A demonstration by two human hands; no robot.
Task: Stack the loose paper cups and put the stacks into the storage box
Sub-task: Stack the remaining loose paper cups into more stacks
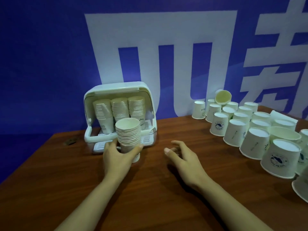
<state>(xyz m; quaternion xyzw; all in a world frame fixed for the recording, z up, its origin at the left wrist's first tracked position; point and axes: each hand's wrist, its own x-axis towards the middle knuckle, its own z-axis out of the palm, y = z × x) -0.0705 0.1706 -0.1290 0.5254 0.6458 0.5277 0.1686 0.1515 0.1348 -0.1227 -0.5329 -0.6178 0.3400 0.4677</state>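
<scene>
The left hand (116,157) grasps a stack of paper cups (128,135) near its base, fingers and thumb curled round it, holding it upright, mouth up, just in front of the open storage box (93,97) at the far left of the wooden table (150,189). Three more stacks (119,108) stand side by side inside the box. The right hand (183,157) hovers released, fingers relaxed and spread, to the right of the held stack, while loose cups (236,129), mostly upside down, crowd the table's right side.
</scene>
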